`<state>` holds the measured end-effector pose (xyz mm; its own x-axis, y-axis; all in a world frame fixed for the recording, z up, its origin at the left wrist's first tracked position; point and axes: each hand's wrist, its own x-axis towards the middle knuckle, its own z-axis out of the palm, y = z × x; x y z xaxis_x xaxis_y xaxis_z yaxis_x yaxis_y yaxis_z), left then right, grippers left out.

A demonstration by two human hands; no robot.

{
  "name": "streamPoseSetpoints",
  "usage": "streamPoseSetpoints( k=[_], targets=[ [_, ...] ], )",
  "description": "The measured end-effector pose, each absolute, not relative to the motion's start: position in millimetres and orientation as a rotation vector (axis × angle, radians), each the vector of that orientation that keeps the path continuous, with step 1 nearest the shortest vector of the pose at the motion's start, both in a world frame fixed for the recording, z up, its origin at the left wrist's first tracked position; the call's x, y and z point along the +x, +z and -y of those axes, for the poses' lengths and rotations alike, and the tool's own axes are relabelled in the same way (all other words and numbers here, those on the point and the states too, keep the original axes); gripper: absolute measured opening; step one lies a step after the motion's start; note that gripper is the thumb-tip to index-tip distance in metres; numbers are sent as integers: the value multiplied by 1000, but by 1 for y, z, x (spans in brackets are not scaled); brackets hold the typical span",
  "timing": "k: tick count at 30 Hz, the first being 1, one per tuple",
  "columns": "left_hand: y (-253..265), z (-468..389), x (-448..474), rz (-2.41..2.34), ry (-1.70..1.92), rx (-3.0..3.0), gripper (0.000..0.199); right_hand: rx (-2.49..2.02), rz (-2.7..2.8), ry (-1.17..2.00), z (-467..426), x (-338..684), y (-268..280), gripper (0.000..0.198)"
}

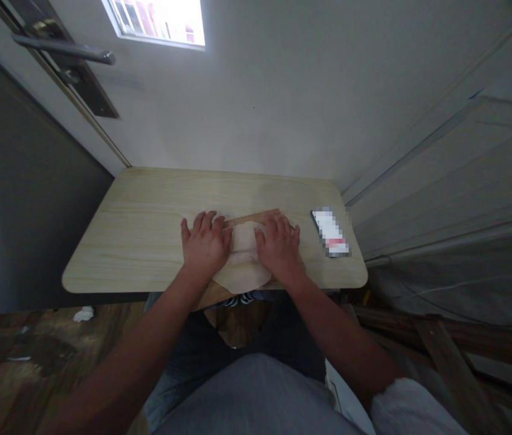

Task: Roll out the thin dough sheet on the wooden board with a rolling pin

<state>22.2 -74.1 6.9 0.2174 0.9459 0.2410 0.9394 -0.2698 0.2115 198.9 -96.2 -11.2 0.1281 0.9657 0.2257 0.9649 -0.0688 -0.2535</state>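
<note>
A thin, pale, round sheet that looks like dough (240,279) lies on a brown wooden board (256,217) at the front of the table, overhanging the board's near side. My left hand (205,244) rests palm down over its left side, fingers stretched forward and spread. My right hand (277,244) lies the same way over the right side, its thumb pointing in toward the middle. Between the two hands a pale straight band (243,256) crosses the sheet; whether it is a rolling pin or a fold, I cannot tell. What lies under my palms is hidden.
The light wooden table (147,229) has rounded corners and stands against a white door with a metal handle (65,48). A phone (330,232) lies near its right edge. Wooden beams (437,344) stand at lower right. Crumpled white paper (84,313) is on the floor.
</note>
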Motion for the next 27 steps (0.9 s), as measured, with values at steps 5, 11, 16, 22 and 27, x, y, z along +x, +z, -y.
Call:
streamPoseSetpoints(
  k=[5,11,16,22,27],
  targets=[
    [8,76,31,-1832,498,2443,39,-2110,1878,11,90,197,-9,49],
    [7,73,34,-1835,486,2430,40,-2099,1909,20,88,197,-4,48],
    [6,67,33,-1836,497,2422,41,-2068,1898,0,81,197,-6,48],
    [4,49,34,-1845,515,2412,44,-2062,1901,-13,64,196,-7,48],
    [8,34,36,-1846,489,2456,42,-2061,1879,-49,47,196,-9,48]
  ],
)
